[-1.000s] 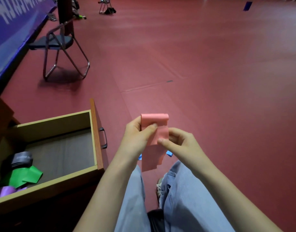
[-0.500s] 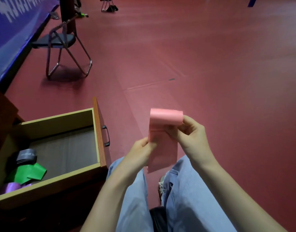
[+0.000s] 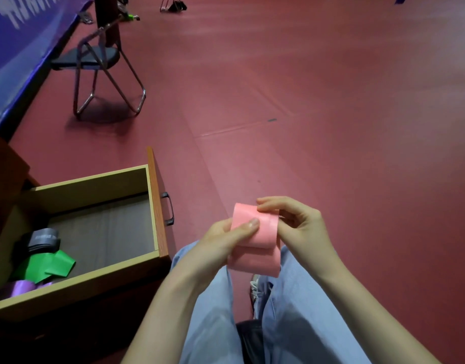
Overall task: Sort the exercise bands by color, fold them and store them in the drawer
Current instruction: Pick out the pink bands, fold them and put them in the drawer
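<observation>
Both hands at lower centre of frame, over lap. Left hand (image 3: 223, 240) pinches pink band (image 3: 257, 243), thumb pressed on front face, fingers clamped behind. Right hand (image 3: 297, 224) grips band's upper right edge, fingers closed on it. Band folded into several layers, lowest flap hanging over blue trousers (image 3: 299, 316). Open drawer (image 3: 116, 179) at left of frame: grey band (image 3: 43, 239), green band (image 3: 51, 265), purple band (image 3: 20, 287) bunched at its lower left end. Folding chair (image 3: 100, 61) upper left on red floor (image 3: 331, 114).
</observation>
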`<state>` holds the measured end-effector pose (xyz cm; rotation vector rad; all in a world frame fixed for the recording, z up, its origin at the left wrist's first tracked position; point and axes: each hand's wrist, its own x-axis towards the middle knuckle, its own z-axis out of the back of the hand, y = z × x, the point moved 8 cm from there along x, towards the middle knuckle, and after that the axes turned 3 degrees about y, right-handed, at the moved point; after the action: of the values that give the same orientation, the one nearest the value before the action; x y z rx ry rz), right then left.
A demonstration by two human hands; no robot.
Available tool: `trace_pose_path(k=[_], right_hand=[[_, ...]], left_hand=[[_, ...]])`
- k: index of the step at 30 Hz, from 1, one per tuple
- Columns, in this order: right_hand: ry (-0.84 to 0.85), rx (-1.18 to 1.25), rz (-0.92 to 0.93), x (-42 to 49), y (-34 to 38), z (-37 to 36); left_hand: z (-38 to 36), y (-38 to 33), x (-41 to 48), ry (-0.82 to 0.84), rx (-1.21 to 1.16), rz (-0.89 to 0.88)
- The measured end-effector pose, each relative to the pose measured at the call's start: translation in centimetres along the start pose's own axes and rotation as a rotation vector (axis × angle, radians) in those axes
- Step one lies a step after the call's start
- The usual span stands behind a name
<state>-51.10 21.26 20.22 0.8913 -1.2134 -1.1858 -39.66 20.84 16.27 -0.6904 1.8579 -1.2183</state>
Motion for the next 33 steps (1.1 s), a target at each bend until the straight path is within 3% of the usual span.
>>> trace_pose_path(k=[4, 7, 9, 13, 17, 25, 29, 33], right_hand=[[0.059, 0.044, -0.078, -0.2, -0.5, -0.2], [0.1, 0.285, -0.323, -0.8, -1.7, -1.0], [0.192, 0.316, -0.408, -1.6, -1.9, -2.0], [0.172, 0.173, -0.35, -1.7, -1.6, -1.9], [0.106, 0.203, -0.3, -1.1, -1.2, -1.7], [-0.023, 0.26, -0.242, -0.8, -1.1, -0.9], [-0.092, 0.287, -0.18, -0.4, -0.6, -0.5], [-0.079, 0.259, -0.149, -0.1, -0.7, -0.5]], left_hand=[[0.5, -0.7, 0.1, -0.064, -0.002, -0.099], [1.2, -1.1, 0.2, -0.139, 0.016, -0.179], [1.3, -1.6, 0.2, -0.17, 0.023, -0.221], [1.5, -2.2, 0.1, -0.231, 0.054, -0.264], [1.5, -2.3, 0.1, -0.243, 0.076, -0.253], [1.5, -0.2, 0.2, -0.161, -0.16, -0.171], [0.8, 1.6, -0.2, -0.098, -0.054, -0.097], [0.7, 1.8, -0.6, -0.105, 0.009, -0.134]])
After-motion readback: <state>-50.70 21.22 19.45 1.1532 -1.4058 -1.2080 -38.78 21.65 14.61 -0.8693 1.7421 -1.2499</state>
